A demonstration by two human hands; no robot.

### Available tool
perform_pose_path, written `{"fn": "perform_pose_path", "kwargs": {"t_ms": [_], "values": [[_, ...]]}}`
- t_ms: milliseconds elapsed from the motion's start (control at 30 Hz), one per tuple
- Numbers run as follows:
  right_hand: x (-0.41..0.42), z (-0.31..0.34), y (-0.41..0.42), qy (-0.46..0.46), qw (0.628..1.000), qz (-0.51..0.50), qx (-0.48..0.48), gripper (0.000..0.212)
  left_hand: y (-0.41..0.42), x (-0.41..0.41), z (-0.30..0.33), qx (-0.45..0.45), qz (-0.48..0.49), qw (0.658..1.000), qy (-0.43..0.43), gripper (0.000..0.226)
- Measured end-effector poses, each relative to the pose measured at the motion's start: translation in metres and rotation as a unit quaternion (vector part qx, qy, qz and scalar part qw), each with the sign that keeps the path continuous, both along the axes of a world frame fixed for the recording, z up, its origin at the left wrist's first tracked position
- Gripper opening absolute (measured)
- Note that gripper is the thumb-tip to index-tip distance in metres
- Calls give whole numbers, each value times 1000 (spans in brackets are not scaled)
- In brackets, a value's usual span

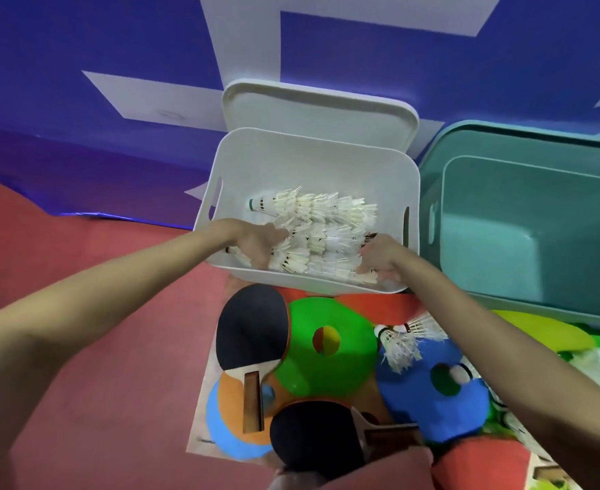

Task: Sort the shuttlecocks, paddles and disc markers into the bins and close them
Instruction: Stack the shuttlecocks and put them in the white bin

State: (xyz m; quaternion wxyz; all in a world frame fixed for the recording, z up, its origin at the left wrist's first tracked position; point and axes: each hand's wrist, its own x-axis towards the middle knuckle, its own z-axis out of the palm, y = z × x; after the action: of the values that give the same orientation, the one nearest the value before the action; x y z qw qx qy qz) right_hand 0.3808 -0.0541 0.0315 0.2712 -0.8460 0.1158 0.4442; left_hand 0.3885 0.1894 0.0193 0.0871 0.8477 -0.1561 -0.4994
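A white bin [327, 160] stands open ahead, its lid [319, 107] leaning behind it. Several white shuttlecocks [327, 213] lie in rows inside. Both my hands reach into the bin: my left hand [261, 244] holds the left end of a row of shuttlecocks, and my right hand [380, 258] holds the right end. In front of the bin lie two black paddles [252, 327] [316, 436], a green disc marker [327, 341], a blue disc marker [436, 394] and two loose shuttlecocks [403, 343].
A teal bin [539, 242] stands open to the right, nothing visible inside it, its lid [525, 139] behind. Orange, light-blue, red and yellow discs [546, 328] lie around the pile. Red floor and a purple-and-white wall surround the bins.
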Motion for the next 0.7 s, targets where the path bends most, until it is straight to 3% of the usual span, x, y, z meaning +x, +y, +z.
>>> {"fn": "perform_pose_path", "kwargs": {"t_ms": [100, 200, 333, 567, 700], "values": [[0, -4, 3, -2, 992, 120, -39, 26, -3, -8, -6, 0, 6, 1000, 9, 79], [-6, -5, 9, -27, 955, 281, -84, 38, -1, -6, -3, -35, 39, 998, 31, 73], [-13, -2, 12, -134, 898, 390, -152, 12, 5, -2, 5, -52, 42, 998, 7, 52], [-14, -6, 9, -154, 805, 534, -207, 25, 5, -7, 17, -35, 53, 994, -94, 36], [-4, 23, 6, -121, 819, 519, -212, 35, -1, -13, 34, 41, 13, 977, -211, 40]]}}
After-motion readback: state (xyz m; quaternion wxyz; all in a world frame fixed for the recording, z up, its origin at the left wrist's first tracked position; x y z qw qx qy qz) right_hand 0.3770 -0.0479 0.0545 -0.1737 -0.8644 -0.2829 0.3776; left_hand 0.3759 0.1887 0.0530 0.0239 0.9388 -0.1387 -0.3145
